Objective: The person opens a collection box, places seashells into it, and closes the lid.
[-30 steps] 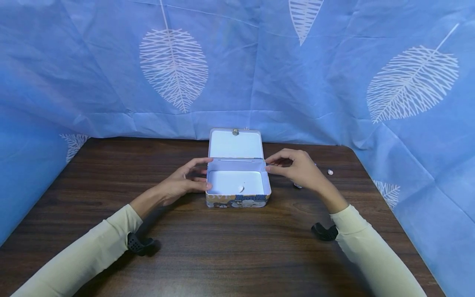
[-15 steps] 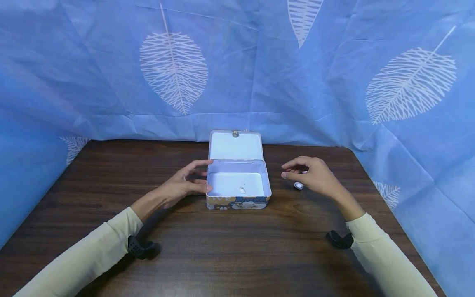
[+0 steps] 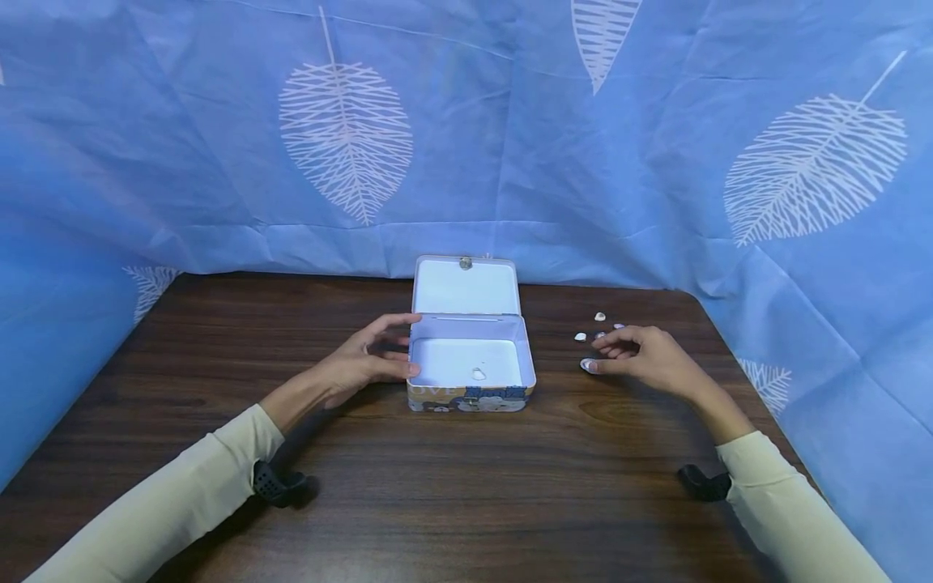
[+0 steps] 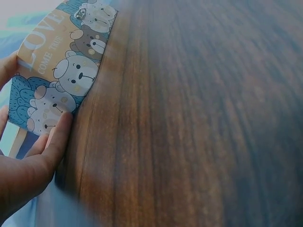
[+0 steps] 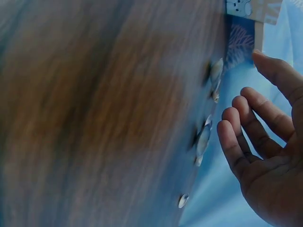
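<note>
A small tin box (image 3: 521, 398) with a bear print and the word LOVE stands on the table, its hinged lid (image 3: 466, 287) raised at the back. One whitish shell (image 3: 478, 374) lies on its white floor. My left hand (image 3: 353, 362) rests against the box's left end, thumb near the front corner and forefinger near the back one. Right of the box, my right hand (image 3: 652, 356) hovers among several small shells (image 3: 580, 337), its fingers loosely bent and nothing in them. The thumb tip overlaps the nearest shell (image 3: 586, 366) in the head view. More shells (image 5: 203, 142) show beside the fingers in the right wrist view.
The dark wooden table (image 3: 408, 502) ends at the back against a blue cloth (image 3: 474, 129) with white leaf prints, which also hangs along both sides. Both forearms wear pale sleeves with a black wrist strap (image 3: 705, 484).
My right hand has moved from the box's right rim out to the right, over the shells, uncovering several of them. My left hand and the box have stayed in place.
</note>
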A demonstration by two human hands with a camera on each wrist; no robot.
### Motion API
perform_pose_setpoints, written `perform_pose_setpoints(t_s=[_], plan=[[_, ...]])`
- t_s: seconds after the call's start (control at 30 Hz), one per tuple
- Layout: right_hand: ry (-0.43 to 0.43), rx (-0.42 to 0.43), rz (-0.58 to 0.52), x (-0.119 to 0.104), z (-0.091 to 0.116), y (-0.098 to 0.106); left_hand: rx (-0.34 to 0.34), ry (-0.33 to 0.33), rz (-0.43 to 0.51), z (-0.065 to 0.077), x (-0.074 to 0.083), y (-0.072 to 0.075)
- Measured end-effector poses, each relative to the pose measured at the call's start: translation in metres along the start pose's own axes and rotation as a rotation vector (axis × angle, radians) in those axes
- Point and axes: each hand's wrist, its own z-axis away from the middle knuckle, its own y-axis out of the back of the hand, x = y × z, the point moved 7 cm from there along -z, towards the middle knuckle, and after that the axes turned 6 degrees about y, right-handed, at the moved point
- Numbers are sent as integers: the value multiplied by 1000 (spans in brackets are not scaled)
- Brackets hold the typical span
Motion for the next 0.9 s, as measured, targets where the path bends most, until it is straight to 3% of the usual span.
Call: perform_pose_setpoints(t_s=[0.4, 0.9], plan=[[2, -84, 13, 13, -8, -10, -5, 5, 8, 1, 0, -1], [36, -106, 50, 10, -15, -14, -10, 18, 7, 0, 0, 0]])
